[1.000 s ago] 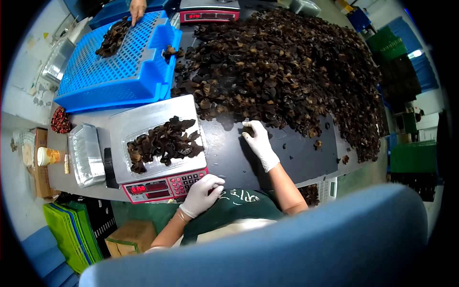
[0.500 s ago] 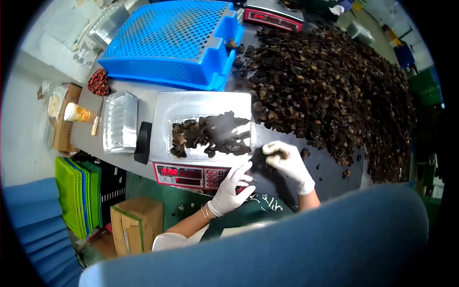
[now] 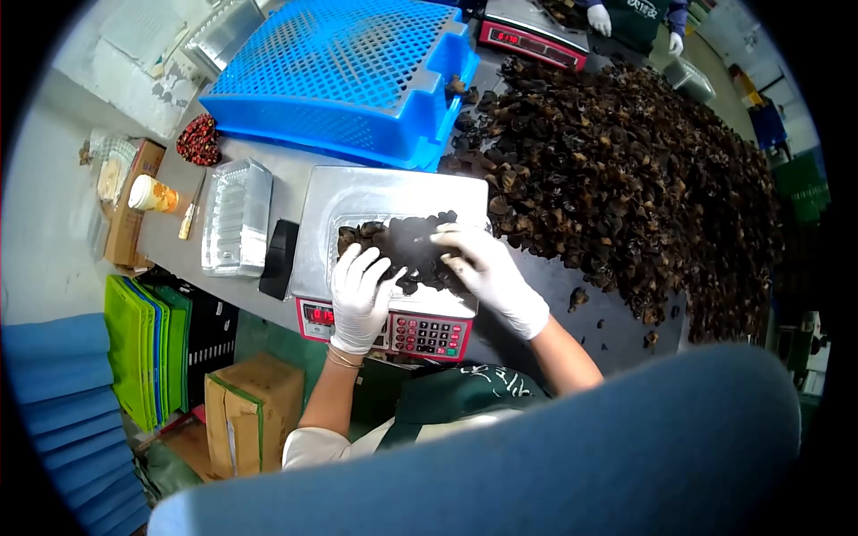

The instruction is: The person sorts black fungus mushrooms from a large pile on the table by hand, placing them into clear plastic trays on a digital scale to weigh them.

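A clear plastic tray (image 3: 334, 225) of dark wood ear mushrooms (image 3: 413, 241) rests on the metal pan (image 3: 357, 188) of a red-framed digital scale (image 3: 431, 337). My left hand (image 3: 359, 299), in a white glove, is open, its spread fingers over the tray's near left side and touching the mushrooms. From the right my white-gloved right hand (image 3: 492, 275) reaches over the tray's right end. Its fingers are stretched out and apart against the mushrooms, with nothing visibly gripped. My left hand partly covers the scale's display.
A large heap of mushrooms (image 3: 617, 179) covers the table's right side. Behind the scale lies a blue crate (image 3: 313, 80). Clear trays (image 3: 237, 219), a black object (image 3: 280, 259) and a paper cup (image 3: 152, 194) stand left. Beyond a second scale (image 3: 532, 45), a person's gloved hand (image 3: 599, 20) shows.
Both my hands have moved up onto the tray: the left from the scale's keypad, the right from the bare table beside the scale. The view has shifted slightly, showing more of the other person.
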Motion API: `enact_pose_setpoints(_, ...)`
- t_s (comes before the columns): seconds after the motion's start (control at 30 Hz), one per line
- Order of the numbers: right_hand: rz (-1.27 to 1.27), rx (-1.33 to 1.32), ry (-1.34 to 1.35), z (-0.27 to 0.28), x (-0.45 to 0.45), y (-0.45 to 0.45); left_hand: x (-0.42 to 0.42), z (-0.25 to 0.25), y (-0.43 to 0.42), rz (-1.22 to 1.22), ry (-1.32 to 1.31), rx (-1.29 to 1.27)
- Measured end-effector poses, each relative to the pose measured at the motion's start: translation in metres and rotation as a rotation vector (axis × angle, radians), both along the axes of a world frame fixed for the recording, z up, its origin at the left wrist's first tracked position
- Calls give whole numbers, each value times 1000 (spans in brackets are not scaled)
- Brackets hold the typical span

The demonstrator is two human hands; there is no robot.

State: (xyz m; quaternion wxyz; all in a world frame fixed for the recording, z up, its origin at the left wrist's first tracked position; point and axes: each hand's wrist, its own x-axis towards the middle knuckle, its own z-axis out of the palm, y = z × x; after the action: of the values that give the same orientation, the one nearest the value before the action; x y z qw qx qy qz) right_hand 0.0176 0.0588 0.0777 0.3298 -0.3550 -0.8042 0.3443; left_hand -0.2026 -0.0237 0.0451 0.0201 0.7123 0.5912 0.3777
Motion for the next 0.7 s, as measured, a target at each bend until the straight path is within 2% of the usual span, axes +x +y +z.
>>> enact_pose_setpoints(0.07, 102, 166, -96, -14, -4, 3, -2, -7, -6, 14, 104, -32)
enact_pose_setpoints(0.1, 72, 210, -77, -5, -4, 0, -3, -5, -7, 9, 90, -10)
enact_pose_setpoints(0.2, -61, 158, 56, 9, 11, -1, -14, -1, -14, 6, 38, -17)
enact_pose_setpoints(0.23, -94, 127, 82, 10, 22, -2, -20, 3, -17, 17, 27, -19)
enact_pose_setpoints(0.27, -140, -133, 200, 7, 32, -7, -27, 6, -20, 30, 16, -20)
enact_pose_setpoints(0.33, -226, -171, 145, 6, 44, -8, -44, 11, -23, 82, -5, 27)
enact_pose_setpoints(0.4, -326, -295, 258, 6, 45, -15, -61, 11, -27, 225, -57, 55)
enact_pose_setpoints(0.53, -241, -117, 93, 1, 43, -17, -89, 19, -31, 410, -167, 127)
enact_pose_setpoints(0.6, -251, -156, 171, -1, 29, -19, -93, 26, -34, 371, -172, 94)
enact_pose_setpoints(0.67, -173, 97, 91, -10, 22, -10, -88, 27, -30, 274, -175, 43)
enact_pose_setpoints(0.7, -104, 106, 111, -2, 13, -7, -85, 31, -28, 229, -97, -39)
